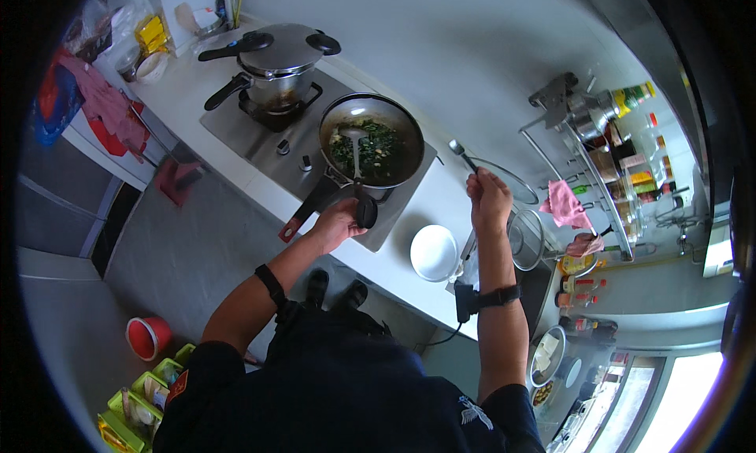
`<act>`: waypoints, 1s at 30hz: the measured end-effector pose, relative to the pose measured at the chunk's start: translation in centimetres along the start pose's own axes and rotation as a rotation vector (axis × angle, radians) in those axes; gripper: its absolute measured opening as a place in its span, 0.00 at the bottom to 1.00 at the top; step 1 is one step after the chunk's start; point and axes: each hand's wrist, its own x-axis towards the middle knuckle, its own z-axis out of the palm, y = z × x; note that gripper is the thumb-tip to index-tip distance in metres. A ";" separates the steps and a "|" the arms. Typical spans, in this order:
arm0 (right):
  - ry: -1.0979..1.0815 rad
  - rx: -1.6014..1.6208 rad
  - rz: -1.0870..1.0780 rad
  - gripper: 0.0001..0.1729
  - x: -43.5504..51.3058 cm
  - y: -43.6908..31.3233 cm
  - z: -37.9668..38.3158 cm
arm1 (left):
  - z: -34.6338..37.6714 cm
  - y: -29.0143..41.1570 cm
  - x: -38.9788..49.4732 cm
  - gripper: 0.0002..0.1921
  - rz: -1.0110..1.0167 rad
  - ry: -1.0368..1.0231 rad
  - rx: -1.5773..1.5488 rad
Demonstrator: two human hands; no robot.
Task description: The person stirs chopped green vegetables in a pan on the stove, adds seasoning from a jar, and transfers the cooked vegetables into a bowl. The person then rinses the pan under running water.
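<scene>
My left hand (339,224) grips the black handle of a metal ladle (355,148), whose bowl rests in chopped dark greens (378,148). They lie in a round frying pan (411,116) on the right burner of a steel gas hob (387,225). The pan's black handle with a reddish end points down-left, beside my left hand. To the right of the pan, my right hand (490,196) is closed around the dark handle of a small spoon (456,147), held with its metal end up-left. A glass lid (508,181) stands behind that hand. A white bowl (434,253) sits between my forearms.
A pressure cooker (280,78) occupies the left burner, its handles jutting left. At right, a wall rack (602,199) bears seasoning bottles and pink cloths (565,205). A strainer (527,239) stands near my right forearm. A red bucket (149,338) is on the floor.
</scene>
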 end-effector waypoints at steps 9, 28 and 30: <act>0.022 -0.255 -0.156 0.08 4.3 1.3 9.1 | 0.3 5.3 -2.5 0.16 0.118 -0.173 -0.538; -0.034 -1.049 -0.731 0.06 5.2 4.4 8.7 | -0.4 0.5 -0.3 0.13 0.048 -0.152 -0.474; 0.029 -0.881 -0.642 0.06 3.8 3.2 6.6 | -1.5 -0.9 0.3 0.16 0.055 -0.201 -0.420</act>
